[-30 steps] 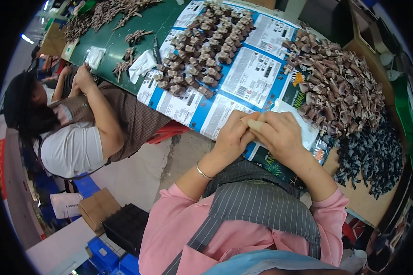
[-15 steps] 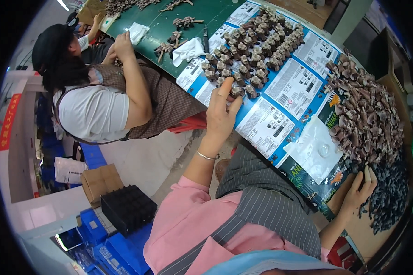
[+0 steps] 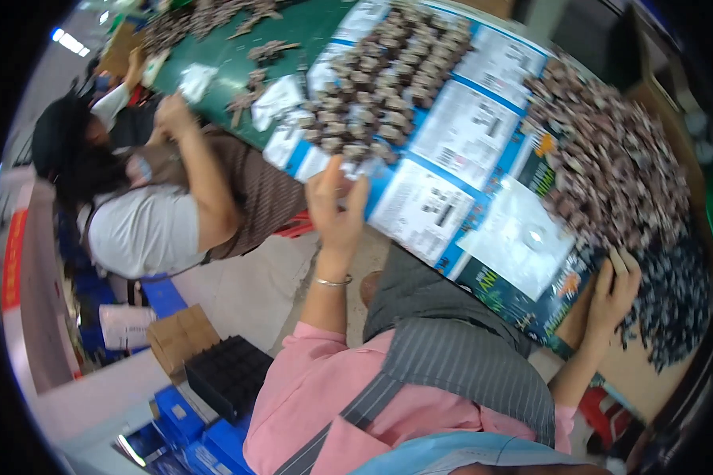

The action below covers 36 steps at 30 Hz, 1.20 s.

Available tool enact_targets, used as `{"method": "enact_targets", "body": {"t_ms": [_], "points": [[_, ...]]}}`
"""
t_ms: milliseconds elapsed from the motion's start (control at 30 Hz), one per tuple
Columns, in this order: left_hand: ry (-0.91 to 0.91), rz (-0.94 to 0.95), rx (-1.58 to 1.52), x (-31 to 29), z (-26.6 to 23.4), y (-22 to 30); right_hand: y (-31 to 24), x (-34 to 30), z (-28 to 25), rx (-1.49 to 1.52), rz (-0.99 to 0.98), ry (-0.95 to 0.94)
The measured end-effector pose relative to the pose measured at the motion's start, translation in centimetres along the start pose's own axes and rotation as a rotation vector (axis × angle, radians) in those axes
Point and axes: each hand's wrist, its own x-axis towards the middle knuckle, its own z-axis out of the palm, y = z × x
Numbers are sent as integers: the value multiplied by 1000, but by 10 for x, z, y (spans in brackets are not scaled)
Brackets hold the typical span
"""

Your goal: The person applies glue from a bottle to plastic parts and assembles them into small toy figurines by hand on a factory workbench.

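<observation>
A white plastic bag (image 3: 523,241) lies flat on the work surface, partly over a dark printed card (image 3: 487,285). To its left and beyond run blue-and-white printed sheets (image 3: 467,131), with brown pieces (image 3: 364,99) in rows on their far left. Farther left, the tabletop is green (image 3: 313,32) and bears a white cloth (image 3: 277,99).

Right of the bag and beyond it spreads a brown heap (image 3: 610,150); right of it and nearer the wearer, a black heap (image 3: 673,293) lies on cardboard (image 3: 634,376).

Left of the bag, the left hand (image 3: 337,202) has thumb and forefinger parted near the closest brown pieces; blur hides whether it holds anything. Just right of the bag, the right hand (image 3: 614,293) is at the black heap's edge, fingers close together; its grasp cannot be told.

Well left of the bag, a co-worker (image 3: 146,233) sits at the table on a red stool (image 3: 295,226). Lower left of the bag stand a carton (image 3: 182,340), a black crate (image 3: 228,378) and blue boxes (image 3: 178,416); far left hangs a red banner (image 3: 13,261).
</observation>
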Motion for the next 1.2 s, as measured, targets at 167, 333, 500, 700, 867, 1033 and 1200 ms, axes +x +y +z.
{"method": "enact_targets", "body": {"t_ms": [167,333,500,700,867,1033,1200], "points": [[-56,46,-186,-8,8,34,-12,5,-1,128,-36,13],[-375,184,-229,31,44,89,-16,6,-7,286,-35,-54],[-495,396,-263,63,111,109,-23,3,-21,369,-27,-58],[-545,319,-173,98,188,94,-10,-15,-47,229,29,158],[-640,336,-136,96,195,90,-8,-32,-48,219,14,114],[-741,-189,-580,80,163,96,-35,-17,-31,150,-71,-43],[-756,-613,-760,49,101,110,-38,-5,-6,89,-207,-208]]}}
